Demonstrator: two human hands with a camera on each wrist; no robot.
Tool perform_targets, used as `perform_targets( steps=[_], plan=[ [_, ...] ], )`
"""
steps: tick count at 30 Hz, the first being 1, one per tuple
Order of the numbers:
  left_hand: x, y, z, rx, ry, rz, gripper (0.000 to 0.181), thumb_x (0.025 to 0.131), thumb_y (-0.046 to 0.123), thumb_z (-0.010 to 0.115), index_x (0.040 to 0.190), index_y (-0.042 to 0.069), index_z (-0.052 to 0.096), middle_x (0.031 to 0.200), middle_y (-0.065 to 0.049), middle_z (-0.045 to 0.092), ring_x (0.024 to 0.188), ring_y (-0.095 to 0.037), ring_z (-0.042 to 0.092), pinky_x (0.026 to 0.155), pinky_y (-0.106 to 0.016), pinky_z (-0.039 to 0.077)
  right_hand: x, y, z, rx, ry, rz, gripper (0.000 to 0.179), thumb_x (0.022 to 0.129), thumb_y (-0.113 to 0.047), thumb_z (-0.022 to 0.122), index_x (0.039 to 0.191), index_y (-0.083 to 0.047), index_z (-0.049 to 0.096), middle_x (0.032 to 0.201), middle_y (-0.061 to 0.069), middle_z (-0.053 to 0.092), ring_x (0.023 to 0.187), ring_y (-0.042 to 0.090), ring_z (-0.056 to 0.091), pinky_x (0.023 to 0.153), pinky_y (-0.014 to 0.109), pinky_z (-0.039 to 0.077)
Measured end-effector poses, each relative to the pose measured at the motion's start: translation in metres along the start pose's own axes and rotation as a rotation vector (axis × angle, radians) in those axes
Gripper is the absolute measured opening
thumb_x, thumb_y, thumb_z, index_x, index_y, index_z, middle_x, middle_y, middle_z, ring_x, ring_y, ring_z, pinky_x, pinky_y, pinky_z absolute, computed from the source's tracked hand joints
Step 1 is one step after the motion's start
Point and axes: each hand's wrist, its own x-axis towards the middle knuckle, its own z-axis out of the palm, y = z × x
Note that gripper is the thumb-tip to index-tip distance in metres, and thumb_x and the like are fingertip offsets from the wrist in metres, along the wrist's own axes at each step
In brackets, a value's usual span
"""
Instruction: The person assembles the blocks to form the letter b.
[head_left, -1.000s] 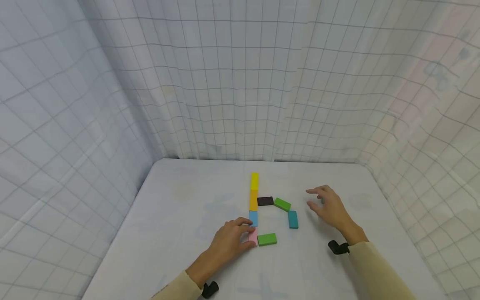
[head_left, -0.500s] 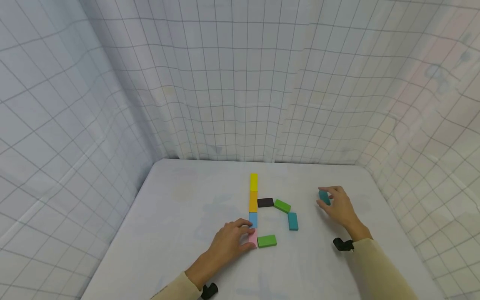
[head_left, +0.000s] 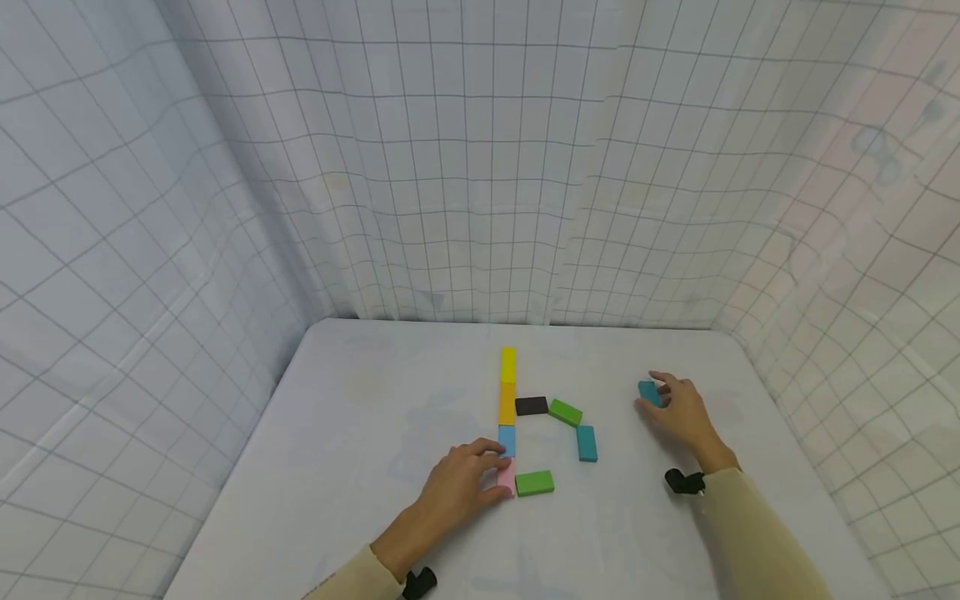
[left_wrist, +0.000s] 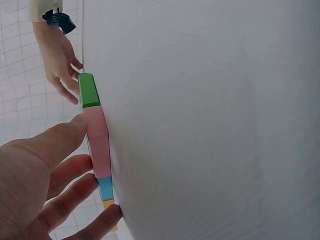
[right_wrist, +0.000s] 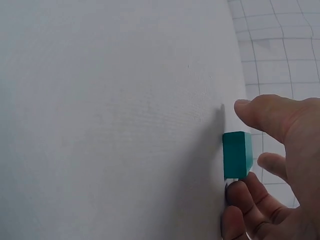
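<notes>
My left hand [head_left: 459, 482] rests at the lower end of a column of flat blocks, its fingertips touching the pink block [head_left: 506, 475] and the light blue block [head_left: 507, 439]. In the left wrist view, the thumb lies against the pink block near the green block [left_wrist: 89, 90]. At the right, my right hand [head_left: 681, 415] is beside a lone teal block [head_left: 648, 392]. The right wrist view shows the thumb apart from this teal block [right_wrist: 235, 155], with fingers just below it, the block standing on the table between them.
An orange block [head_left: 507, 403] and a yellow block [head_left: 508, 365] continue the column upward. A black block [head_left: 532, 406], a tilted green block [head_left: 566, 412] and another teal block [head_left: 587, 443] curve off to its right. White gridded curtains [head_left: 480, 167] surround the white table [head_left: 375, 367].
My right hand has moved right to the lone teal block, closed in around it, then loosened its fingers. My left hand stays in place at the pink block.
</notes>
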Motion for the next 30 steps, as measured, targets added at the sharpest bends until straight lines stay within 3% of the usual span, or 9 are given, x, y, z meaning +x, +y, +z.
perform_targets(
  steps=[7,26,30],
  plan=[
    [-0.002,0.003,0.000,0.002,0.001,0.000,0.049,0.097,0.040,0.098,0.139,0.017,0.087,0.149,-0.004,0.079,0.135,-0.032,0.077,0.119,-0.073,0.059,0.000,-0.003,0.000,-0.010,-0.033,0.021,0.064,0.107,-0.022,0.081,0.159,0.009,0.061,0.129,0.040,0.069,0.116,0.052,0.071,0.098,0.065,0.062],
    [-0.002,0.003,-0.003,0.014,-0.010,-0.008,0.050,0.096,0.039,0.098,0.139,0.017,0.087,0.149,-0.004,0.079,0.135,-0.032,0.077,0.119,-0.073,0.059,-0.008,-0.015,0.003,-0.010,-0.064,0.018,0.055,0.107,-0.015,0.081,0.156,0.004,0.066,0.128,0.034,0.070,0.111,0.043,0.074,0.092,0.058,0.064],
    [-0.002,0.002,-0.003,0.003,0.001,0.001,0.049,0.096,0.038,0.099,0.138,0.016,0.087,0.148,-0.004,0.079,0.136,-0.032,0.077,0.118,-0.074,0.059,-0.010,-0.019,0.003,-0.014,-0.063,0.002,0.055,0.106,-0.014,0.081,0.156,0.003,0.067,0.127,0.032,0.071,0.107,0.039,0.073,0.087,0.050,0.063]
  ],
)
